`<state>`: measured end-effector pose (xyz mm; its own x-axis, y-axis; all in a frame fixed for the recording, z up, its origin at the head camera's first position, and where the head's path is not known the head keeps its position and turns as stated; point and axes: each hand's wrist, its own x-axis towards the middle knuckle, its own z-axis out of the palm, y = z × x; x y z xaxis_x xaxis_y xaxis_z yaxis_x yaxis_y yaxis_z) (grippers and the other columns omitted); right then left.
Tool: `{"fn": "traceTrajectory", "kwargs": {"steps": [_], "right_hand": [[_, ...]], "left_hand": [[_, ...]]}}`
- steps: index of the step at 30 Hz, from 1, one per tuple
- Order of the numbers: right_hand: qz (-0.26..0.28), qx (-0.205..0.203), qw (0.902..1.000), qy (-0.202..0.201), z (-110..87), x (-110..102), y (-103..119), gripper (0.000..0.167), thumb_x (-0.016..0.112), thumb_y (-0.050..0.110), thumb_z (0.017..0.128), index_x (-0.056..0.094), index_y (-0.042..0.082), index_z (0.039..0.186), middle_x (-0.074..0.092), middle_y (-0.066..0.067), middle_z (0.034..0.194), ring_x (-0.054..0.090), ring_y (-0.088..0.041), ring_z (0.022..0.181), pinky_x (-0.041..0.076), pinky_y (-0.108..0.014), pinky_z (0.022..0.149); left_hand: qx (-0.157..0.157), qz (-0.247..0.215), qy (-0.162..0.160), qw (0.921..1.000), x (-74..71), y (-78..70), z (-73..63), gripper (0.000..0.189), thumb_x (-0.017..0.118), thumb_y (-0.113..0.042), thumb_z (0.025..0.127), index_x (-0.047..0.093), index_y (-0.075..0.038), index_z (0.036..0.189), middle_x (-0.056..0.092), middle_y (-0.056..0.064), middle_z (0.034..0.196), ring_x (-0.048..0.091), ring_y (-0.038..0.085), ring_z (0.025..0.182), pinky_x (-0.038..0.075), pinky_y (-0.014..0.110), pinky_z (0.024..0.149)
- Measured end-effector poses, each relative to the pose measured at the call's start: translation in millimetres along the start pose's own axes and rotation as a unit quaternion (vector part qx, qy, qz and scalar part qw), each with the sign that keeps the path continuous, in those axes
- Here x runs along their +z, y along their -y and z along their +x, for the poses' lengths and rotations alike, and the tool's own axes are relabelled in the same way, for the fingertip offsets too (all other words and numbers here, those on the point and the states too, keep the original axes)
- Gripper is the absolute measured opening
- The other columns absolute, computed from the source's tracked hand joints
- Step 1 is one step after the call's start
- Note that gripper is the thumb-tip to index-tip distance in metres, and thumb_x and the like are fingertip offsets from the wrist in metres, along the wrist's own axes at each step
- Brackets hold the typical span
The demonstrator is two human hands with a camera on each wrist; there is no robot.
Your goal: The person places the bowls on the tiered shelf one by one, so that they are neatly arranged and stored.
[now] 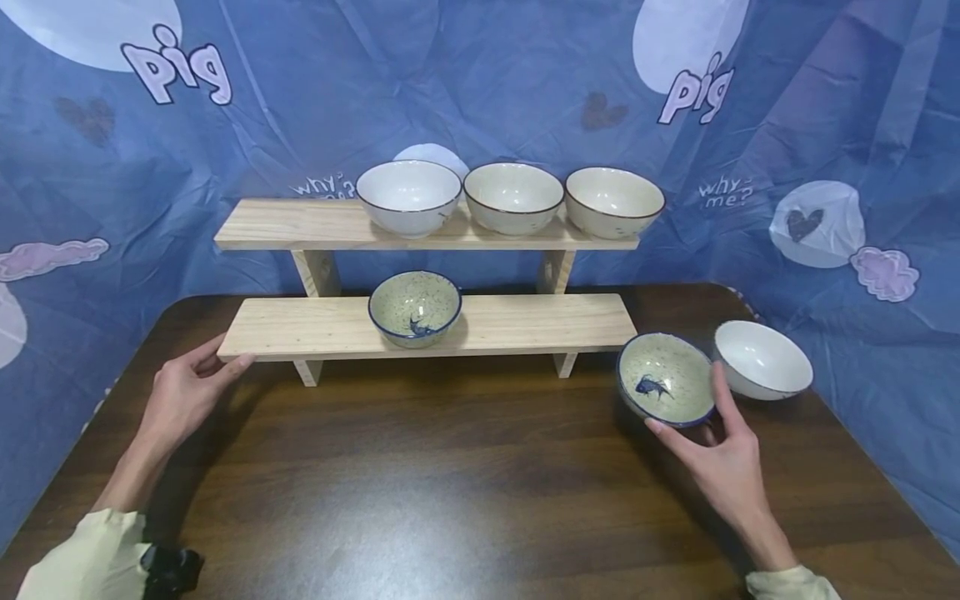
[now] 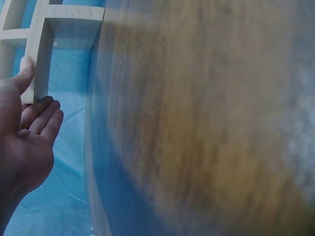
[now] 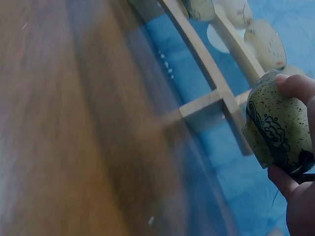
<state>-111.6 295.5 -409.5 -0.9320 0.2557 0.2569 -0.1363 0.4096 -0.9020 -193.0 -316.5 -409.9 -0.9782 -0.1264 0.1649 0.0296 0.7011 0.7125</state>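
Note:
My right hand (image 1: 723,467) grips a speckled green-grey bowl (image 1: 667,367) by its rim and side, with a blue fish inside. The bowl is tilted above the table, just off the right end of the lower shelf; blue patterning shows on its outside (image 3: 275,123) in the right wrist view. At the far left my left hand (image 1: 183,392) holds the end of the lower shelf (image 1: 300,329) of a wooden two-tier rack, thumb against the front edge. In the left wrist view its fingers (image 2: 42,118) lie at the board's end. A matching bowl (image 1: 415,310) sits on that lower shelf.
Three pale bowls with dark rims stand side by side on the upper shelf (image 1: 292,225): left (image 1: 409,196), middle (image 1: 513,197) and right (image 1: 613,202). A white bowl (image 1: 763,360) rests by the right edge of the brown table (image 1: 450,483). Behind hangs a blue cloth (image 1: 487,75).

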Motion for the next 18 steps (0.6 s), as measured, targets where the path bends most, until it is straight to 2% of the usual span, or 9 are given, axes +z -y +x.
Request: {"fn": "traceTrajectory", "kwargs": {"steps": [5,9,12,18], "right_hand": [[0.000,-0.012,0.9998,0.016,3.0,6,11,0.107,0.087,-0.004,0.080,0.026,0.022,0.164,0.019,0.003,0.171,0.023,-0.016,0.153,0.033,-0.035,0.113],[0.000,-0.021,0.9993,0.032,5.9,13,19,0.107,0.087,-0.002,0.081,0.025,0.024,0.165,0.019,0.002,0.171,0.022,-0.017,0.153,0.031,-0.050,0.113],[-0.001,-0.030,0.9985,0.045,9.4,19,24,0.108,0.087,0.000,0.081,0.024,0.025,0.165,0.020,-0.001,0.171,0.023,-0.021,0.152,0.030,-0.056,0.112],[-0.014,-0.038,0.9967,0.070,16.5,34,37,0.106,0.089,0.010,0.083,0.024,0.028,0.165,0.022,-0.004,0.169,0.026,-0.025,0.152,0.032,-0.056,0.111]], "left_hand": [[0.003,0.001,-0.001,1.0000,0.0,0.6,-0.3,0.071,0.065,-0.041,0.103,0.045,0.007,0.151,0.057,0.034,0.134,0.058,0.052,0.122,0.038,0.009,0.069],[0.006,-0.004,-0.002,1.0000,0.4,1.0,-0.4,0.070,0.066,-0.040,0.103,0.046,0.007,0.151,0.057,0.033,0.135,0.057,0.051,0.123,0.037,0.007,0.070],[0.006,-0.005,-0.003,1.0000,0.8,1.5,-0.2,0.070,0.066,-0.039,0.103,0.045,0.007,0.151,0.057,0.033,0.135,0.057,0.052,0.123,0.037,0.007,0.070],[0.005,-0.002,-0.005,1.0000,1.2,2.5,0.1,0.069,0.066,-0.039,0.103,0.045,0.007,0.151,0.058,0.033,0.134,0.057,0.051,0.123,0.037,0.007,0.070]]}}
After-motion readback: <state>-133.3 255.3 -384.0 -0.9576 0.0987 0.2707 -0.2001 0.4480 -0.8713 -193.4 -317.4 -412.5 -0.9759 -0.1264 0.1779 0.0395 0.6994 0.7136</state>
